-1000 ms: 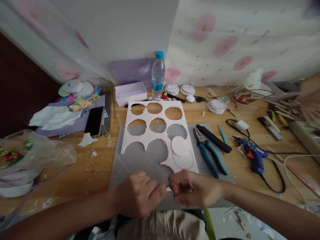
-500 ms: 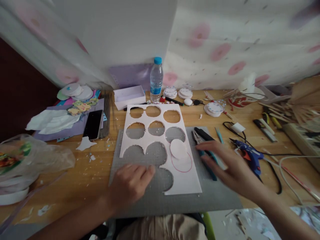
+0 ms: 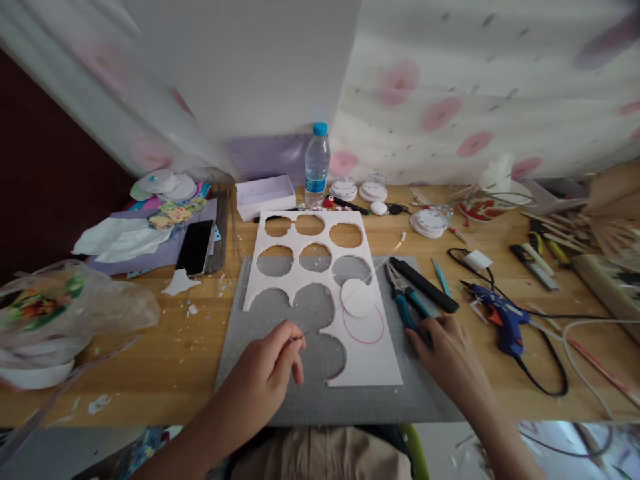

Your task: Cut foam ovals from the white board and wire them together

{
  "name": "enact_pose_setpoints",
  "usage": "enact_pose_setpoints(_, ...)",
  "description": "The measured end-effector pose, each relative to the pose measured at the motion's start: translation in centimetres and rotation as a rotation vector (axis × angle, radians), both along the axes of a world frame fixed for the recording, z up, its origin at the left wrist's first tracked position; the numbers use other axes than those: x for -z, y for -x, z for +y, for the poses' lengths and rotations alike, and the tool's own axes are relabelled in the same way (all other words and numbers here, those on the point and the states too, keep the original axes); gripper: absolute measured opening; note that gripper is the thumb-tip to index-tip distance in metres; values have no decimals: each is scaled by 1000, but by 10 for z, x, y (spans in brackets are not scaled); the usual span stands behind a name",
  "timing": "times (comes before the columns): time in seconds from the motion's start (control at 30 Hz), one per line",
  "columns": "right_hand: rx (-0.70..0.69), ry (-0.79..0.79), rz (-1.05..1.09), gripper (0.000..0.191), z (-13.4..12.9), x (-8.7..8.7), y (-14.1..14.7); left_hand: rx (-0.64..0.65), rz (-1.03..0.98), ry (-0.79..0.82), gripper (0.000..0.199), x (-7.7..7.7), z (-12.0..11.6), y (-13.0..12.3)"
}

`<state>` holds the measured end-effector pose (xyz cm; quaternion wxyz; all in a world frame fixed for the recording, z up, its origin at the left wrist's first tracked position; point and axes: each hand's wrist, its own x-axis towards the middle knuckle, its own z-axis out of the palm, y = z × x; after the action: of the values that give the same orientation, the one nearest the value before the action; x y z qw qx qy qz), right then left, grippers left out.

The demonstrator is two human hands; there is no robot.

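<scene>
My right hand (image 3: pixel 445 347) has its fingers around the handle ends of the blue-handled pliers (image 3: pixel 404 303), which lie on the grey cutting mat (image 3: pixel 295 408) with their jaws pointing away from me. Over the mat's left part, my left hand (image 3: pixel 267 370) is closed, thumb against curled fingers; what it holds, if anything, is too small to make out. Between both hands lies a white foam sheet (image 3: pixel 320 273) with several round holes. A white disc (image 3: pixel 358 297) rests on it, partly covering a circle drawn in red. A black bar-shaped thing (image 3: pixel 425 285) lies beside the pliers.
A blue glue gun (image 3: pixel 500 317) and its cable lie at the right. Behind the sheet stand a water bottle (image 3: pixel 317 167) and a white box (image 3: pixel 266 196). A phone (image 3: pixel 196 247), paper scraps and a plastic bag (image 3: pixel 125 303) occupy the left.
My right hand has come down and toward me from above the pliers onto their handles. The black bar beside them is now uncovered. My left hand has turned, fingertips now pinched together.
</scene>
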<state>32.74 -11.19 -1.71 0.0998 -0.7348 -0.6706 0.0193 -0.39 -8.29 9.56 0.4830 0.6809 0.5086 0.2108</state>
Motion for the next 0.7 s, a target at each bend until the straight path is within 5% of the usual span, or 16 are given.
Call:
enact_pose_setpoints(0.17,64,-87,176,32,-1,-6,-22,-29,-291,379,31,13,3,2)
enact_pose_setpoints(0.33,166,16,632,32,-29,-22,-27,-98,-415,518,30,16,8,1)
enact_pose_setpoints(0.43,116,80,1017,33,-50,-31,-5,-133,-461,502,28,17,11,-3)
enact_pose_setpoints(0.53,232,179,1323,36,-60,-39,31,-167,-489,461,27,21,13,-10)
enact_pose_setpoints(0.7,222,215,1451,35,-59,-45,92,-254,-436,432,29,33,8,-29)
